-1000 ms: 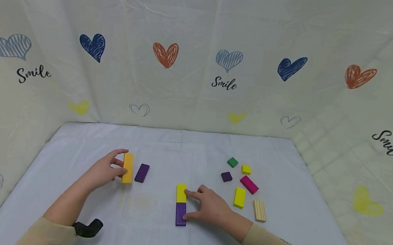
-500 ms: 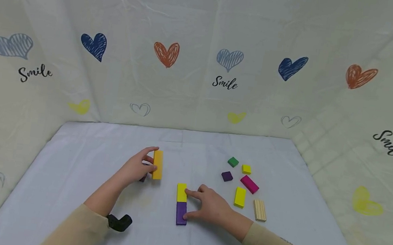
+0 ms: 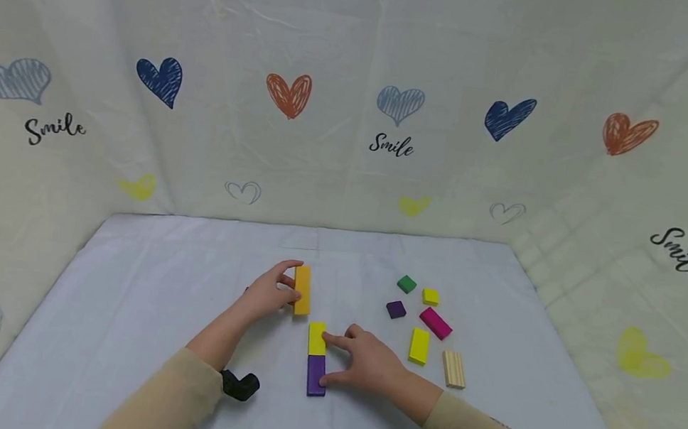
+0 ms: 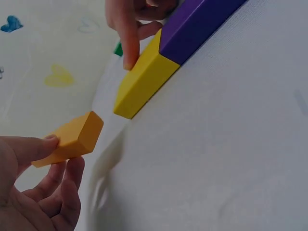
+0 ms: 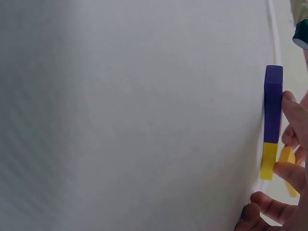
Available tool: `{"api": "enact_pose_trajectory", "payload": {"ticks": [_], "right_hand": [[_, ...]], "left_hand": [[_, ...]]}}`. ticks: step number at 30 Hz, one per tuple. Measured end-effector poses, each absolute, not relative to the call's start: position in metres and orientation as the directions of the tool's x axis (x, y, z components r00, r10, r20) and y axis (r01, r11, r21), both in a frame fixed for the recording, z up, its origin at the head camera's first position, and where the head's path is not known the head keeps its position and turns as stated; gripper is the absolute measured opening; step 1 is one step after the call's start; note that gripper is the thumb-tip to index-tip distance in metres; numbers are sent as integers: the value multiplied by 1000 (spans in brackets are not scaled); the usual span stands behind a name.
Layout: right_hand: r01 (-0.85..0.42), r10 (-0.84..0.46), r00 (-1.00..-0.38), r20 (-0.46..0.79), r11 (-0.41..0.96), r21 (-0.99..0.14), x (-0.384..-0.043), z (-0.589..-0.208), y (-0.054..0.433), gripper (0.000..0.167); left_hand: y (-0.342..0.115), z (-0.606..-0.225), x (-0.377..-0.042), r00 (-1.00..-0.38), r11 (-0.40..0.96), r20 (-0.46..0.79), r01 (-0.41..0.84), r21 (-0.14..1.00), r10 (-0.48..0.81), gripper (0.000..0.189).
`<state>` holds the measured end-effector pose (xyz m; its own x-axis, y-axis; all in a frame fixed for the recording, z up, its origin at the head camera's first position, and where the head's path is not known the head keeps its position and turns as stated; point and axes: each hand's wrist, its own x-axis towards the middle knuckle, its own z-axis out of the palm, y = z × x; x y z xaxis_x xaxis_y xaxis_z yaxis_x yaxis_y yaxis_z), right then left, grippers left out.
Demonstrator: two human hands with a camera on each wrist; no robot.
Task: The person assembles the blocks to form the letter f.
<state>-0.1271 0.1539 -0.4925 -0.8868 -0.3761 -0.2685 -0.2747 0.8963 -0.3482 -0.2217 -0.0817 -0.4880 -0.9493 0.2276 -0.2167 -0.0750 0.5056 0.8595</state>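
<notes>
My left hand (image 3: pixel 269 295) pinches an orange block (image 3: pixel 302 290) between thumb and fingers, raised above the cloth in the left wrist view (image 4: pixel 67 137). Just nearer to me, a yellow block (image 3: pixel 317 338) and a purple block (image 3: pixel 316 376) lie end to end in one line. My right hand (image 3: pixel 372 367) rests against their right side, its extended index finger on the yellow block and its thumb on the purple one. A second purple block behind my left hand is almost wholly hidden.
Right of my right hand lie a green block (image 3: pixel 406 284), a small yellow block (image 3: pixel 430 297), a small dark purple block (image 3: pixel 396 310), a magenta block (image 3: pixel 436 323), a larger yellow block (image 3: pixel 419 346) and some plain wooden pieces (image 3: pixel 454 369). Heart-printed cloth walls the table.
My left hand has carried the orange block rightward, past the loose purple block, to just beyond the yellow block's far end. My right hand has stayed in place.
</notes>
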Motion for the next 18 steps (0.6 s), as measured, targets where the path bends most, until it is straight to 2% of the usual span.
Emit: {"api": "enact_pose_trajectory", "payload": {"ticks": [18], "right_hand": [[-287, -388, -883, -265, 892, -349, -128, -491, 154, 83]], "left_hand": [[-53, -501, -225, -941, 531, -199, -24, 847, 274, 59]]}}
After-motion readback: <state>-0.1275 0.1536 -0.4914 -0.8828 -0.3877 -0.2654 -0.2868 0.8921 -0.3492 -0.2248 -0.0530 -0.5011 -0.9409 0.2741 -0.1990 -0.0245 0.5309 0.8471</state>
